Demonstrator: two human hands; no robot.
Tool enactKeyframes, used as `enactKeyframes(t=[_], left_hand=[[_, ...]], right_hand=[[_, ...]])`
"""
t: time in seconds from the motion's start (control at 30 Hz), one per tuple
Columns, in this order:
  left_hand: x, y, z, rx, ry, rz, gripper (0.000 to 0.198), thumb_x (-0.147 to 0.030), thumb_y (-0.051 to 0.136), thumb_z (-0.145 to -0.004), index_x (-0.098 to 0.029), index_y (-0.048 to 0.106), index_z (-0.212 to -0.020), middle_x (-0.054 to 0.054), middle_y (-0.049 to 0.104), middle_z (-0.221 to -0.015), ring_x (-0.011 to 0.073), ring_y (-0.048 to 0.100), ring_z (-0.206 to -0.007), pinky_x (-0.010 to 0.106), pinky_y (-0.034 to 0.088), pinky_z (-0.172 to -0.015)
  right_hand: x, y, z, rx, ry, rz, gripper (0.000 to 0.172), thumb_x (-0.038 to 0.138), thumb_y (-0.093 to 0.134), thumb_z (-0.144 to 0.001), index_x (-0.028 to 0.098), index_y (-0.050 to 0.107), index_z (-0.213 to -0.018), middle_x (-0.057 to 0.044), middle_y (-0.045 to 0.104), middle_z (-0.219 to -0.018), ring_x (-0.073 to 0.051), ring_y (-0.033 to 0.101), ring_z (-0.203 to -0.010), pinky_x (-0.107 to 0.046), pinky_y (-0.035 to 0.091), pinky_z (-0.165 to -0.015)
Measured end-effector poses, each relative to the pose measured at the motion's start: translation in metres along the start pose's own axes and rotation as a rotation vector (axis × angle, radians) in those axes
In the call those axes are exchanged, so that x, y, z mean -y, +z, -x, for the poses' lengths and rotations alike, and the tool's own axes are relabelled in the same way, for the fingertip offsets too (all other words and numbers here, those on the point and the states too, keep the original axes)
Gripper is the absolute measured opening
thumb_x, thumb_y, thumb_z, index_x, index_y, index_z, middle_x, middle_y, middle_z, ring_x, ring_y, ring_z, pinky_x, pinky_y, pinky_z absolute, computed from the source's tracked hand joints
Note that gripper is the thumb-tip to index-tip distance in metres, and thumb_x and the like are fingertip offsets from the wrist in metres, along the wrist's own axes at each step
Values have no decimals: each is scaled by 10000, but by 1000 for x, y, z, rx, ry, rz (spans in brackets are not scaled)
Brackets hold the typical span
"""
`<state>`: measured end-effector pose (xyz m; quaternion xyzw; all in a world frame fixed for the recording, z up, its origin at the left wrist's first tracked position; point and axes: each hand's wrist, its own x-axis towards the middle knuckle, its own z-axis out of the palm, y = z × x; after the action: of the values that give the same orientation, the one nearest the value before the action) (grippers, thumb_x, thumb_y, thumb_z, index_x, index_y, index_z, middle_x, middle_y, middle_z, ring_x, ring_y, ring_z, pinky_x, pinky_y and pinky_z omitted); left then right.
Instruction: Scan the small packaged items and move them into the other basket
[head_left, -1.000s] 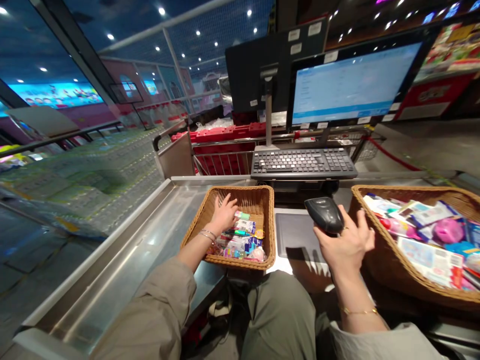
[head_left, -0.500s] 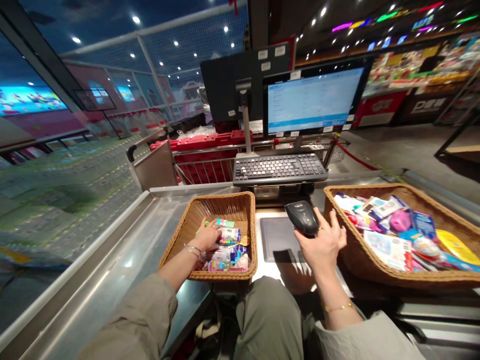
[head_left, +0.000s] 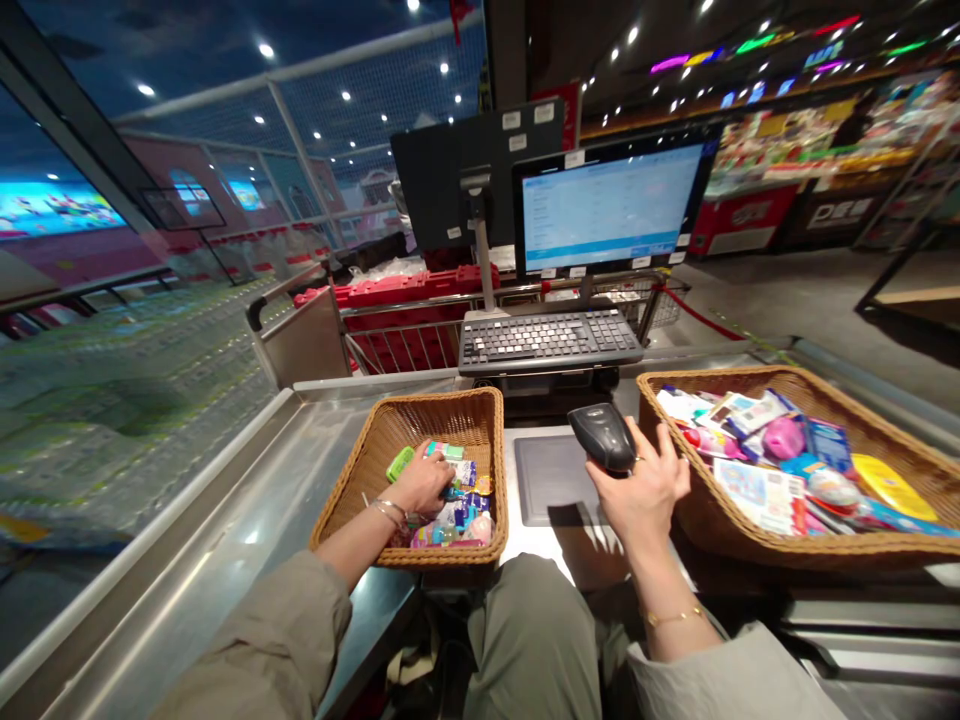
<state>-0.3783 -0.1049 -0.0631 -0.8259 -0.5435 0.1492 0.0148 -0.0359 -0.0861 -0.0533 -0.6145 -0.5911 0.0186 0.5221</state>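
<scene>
We've got our L hand (head_left: 424,482) curled over small pkgs (head_left: 459,518) in the wicker basket (head_left: 442,412) at 11 o'clock, can't tell if it's gripping yet. R hand (head_left: 645,492) cradles the barcode scanner (head_left: 602,437) at 1 o'clock, nose left free, good hold.

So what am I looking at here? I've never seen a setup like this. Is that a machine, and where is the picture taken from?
There's no machine: these are a person's own bare hands, seen from a camera worn on their head, looking forward and down. The left hand rests on small packets in a small wicker basket on a steel counter. The right hand holds a barcode scanner. A larger basket of packaged goods sits to the right, with a keyboard and monitor ahead.
</scene>
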Motion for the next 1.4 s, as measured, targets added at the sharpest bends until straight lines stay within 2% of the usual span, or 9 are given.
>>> enactKeyframes(t=[0.13,0.3,0.43,0.57,0.7,0.87,0.93,1.1,1.4], left_hand=[[3,-9,0,-77,-48,50,247,-313,651,-830,-215,718,-1047,85,773,-975,301,652,-1070,583,218,-1215],[12,-25,0,-351,-238,404,327,-248,688,-808,-295,718,-1131,22,778,-1061,247,653,-1095,547,278,-1191],[20,-28,5,-339,-319,500,234,-315,668,-871,-250,707,-1091,-6,781,-1066,165,711,-976,302,510,-971],[26,-20,13,-252,-368,482,231,-301,708,-845,-238,733,-1066,-2,799,-1057,167,742,-943,235,543,-836],[29,-13,17,-168,-402,369,226,-315,749,-812,-279,774,-1034,27,817,-979,237,751,-968,367,508,-988],[21,-13,18,-161,-416,221,101,-279,727,-841,-256,774,-927,80,811,-917,299,713,-1074,631,255,-1192],[17,-16,18,-188,-417,187,91,-253,703,-864,-257,767,-930,98,805,-1059,321,670,-1169,705,198,-1193],[13,-26,19,-305,-428,128,145,-247,673,-898,-272,756,-1014,75,538,-1551,382,383,-1492,835,126,-1149],[5,-47,14,-661,-587,16,183,-281,659,-931,-267,752,-1088,63,381,-1651,409,132,-1585,856,-88,-1115]], right_hand=[[-2,0,0,-8,-12,0,541,476,624,-769,196,673,-1230,-133,661,-1377,-365,374,-1484,-679,167,-1202],[-5,0,0,-18,-21,-6,604,495,616,-776,191,639,-1298,-141,654,-1380,-375,385,-1470,-681,164,-1197],[-7,1,1,-15,-45,-4,594,481,624,-785,198,632,-1308,-134,657,-1370,-389,368,-1473,-687,154,-1190],[-8,1,1,-20,-49,-3,594,511,607,-794,196,643,-1296,-136,664,-1362,-394,386,-1467,-675,163,-1188],[-8,0,0,-15,-42,-2,596,533,601,-792,200,650,-1284,-132,662,-1371,-395,394,-1464,-672,166,-1188],[-10,-1,0,-12,-48,12,592,535,601,-794,202,655,-1280,-135,665,-1365,-396,391,-1465,-667,169,-1187],[-10,-1,0,-10,-52,21,596,530,599,-797,199,647,-1291,-141,659,-1369,-401,384,-1466,-674,172,-1180],[-11,-3,-2,-39,-79,-7,533,531,619,-794,188,690,-1195,-144,670,-1352,-415,379,-1463,-691,186,-1166],[-13,-8,-3,-14,-124,65,380,542,620,-784,198,732,-899,-147,622,-1429,-433,298,-1502,-705,159,-1159]])
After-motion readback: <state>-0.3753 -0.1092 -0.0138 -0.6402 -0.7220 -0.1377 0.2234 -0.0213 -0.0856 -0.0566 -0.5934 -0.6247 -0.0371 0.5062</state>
